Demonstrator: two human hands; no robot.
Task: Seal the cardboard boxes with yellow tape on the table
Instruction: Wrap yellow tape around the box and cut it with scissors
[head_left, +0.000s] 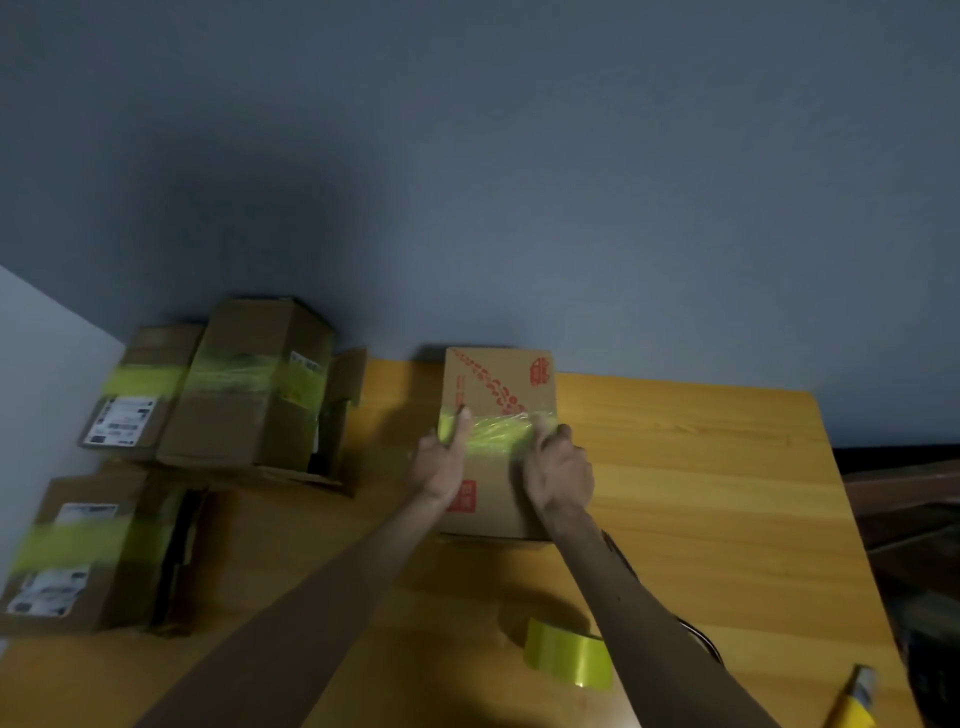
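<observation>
Working at centre frame on the red-printed cardboard box (498, 374), set flat on the table (701, 493) near its far edge. Pressing with the left hand (441, 465) on the left end of the yellow tape strip (493, 436) laid across the lid, index finger straight and flat on the film. Bearing on the strip's right end with the right hand (558, 473), fingers curled at the box's right edge. Cannot tell through the blur whether pinching the film or only pushing it down.

Looks wrinkled and puckered between the two hands, so risks sealing in creases and air pockets unless smoothed outward. Could lift later at those folds. Risks a skewed band too, if pulled harder from the right than held at the left. Could shove the box toward the table's far edge by pressing forward rather than downward.

Worth minding the tape roll (569, 657) at lower centre, close by the right forearm. Could be knocked by a drawn-back elbow toward the yellow-handled tool (852, 699) in the lower right corner. At the left of the frame, taped boxes (249, 395), well apart from the work.
</observation>
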